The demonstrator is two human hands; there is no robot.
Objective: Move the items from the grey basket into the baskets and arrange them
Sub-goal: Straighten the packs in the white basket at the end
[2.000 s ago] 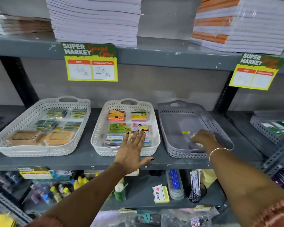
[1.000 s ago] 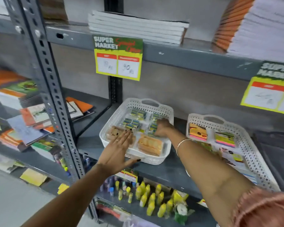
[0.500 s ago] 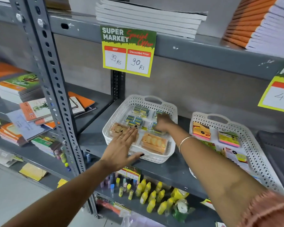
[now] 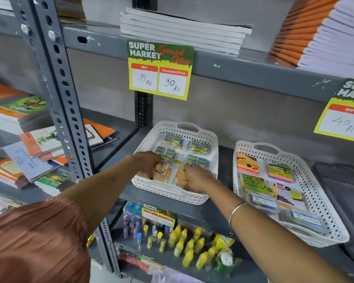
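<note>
A white basket [image 4: 168,193] on the middle shelf holds small blue-green packets [image 4: 196,147] at the back and tan wooden-looking packs [image 4: 161,173] at the front. My left hand [image 4: 146,160] is inside it, fingers curled on the left tan pack. My right hand [image 4: 198,176] grips the right tan pack [image 4: 180,176] at the basket's front. A second white basket [image 4: 323,203] to the right holds colourful sticky-note packs. The grey basket [image 4: 343,193] shows only partly at the far right edge; its contents are hidden.
A perforated grey upright [image 4: 57,94] stands left of the basket. Notebooks [image 4: 39,144] lie on the left shelves, paper stacks [image 4: 182,31] above. Price cards [image 4: 160,69] hang from the upper shelf edge. Yellow glue bottles [image 4: 184,246] fill the shelf below.
My left hand has gone from resting on the basket's front rim into the basket onto the left tan pack. My right hand has drawn back from the blue-green packets to the right tan pack.
</note>
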